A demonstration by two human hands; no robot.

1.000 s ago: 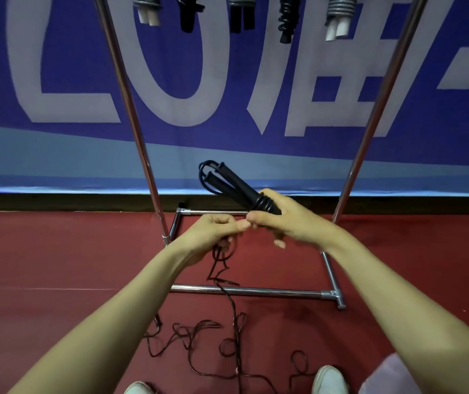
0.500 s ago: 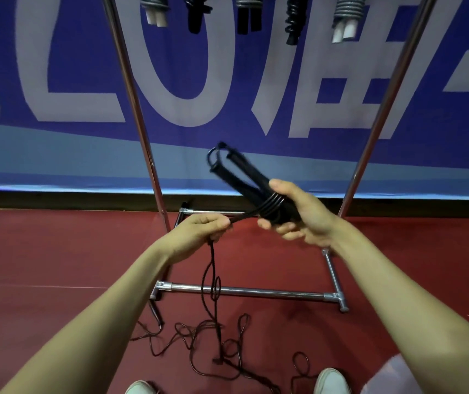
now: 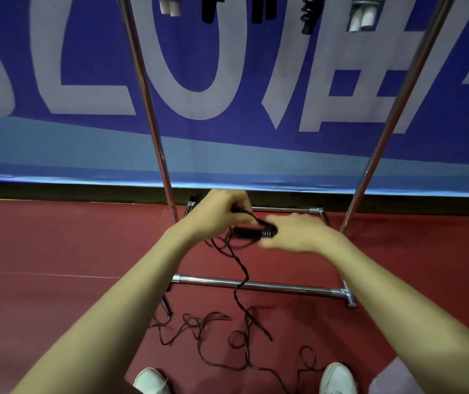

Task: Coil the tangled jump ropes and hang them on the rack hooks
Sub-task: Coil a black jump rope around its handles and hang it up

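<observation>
A blue banner (image 3: 71, 81) backs the red floor (image 3: 43, 251), where a chrome rack (image 3: 148, 109) stands with coiled ropes (image 3: 362, 12) hanging at its top. The black jump rope (image 3: 240, 285) trails in tangled loops from the floor up to both hands. The right hand (image 3: 298, 234) grips its handles (image 3: 249, 232), and the left hand (image 3: 216, 214) pinches the cord.

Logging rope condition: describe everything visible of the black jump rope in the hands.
The jump rope is black and thin-corded. Its handles lie roughly level in the right hand, a few turns of cord wound round them. The left hand pinches the cord, which drops past the rack's bottom bar into loose tangles on the red floor.
</observation>
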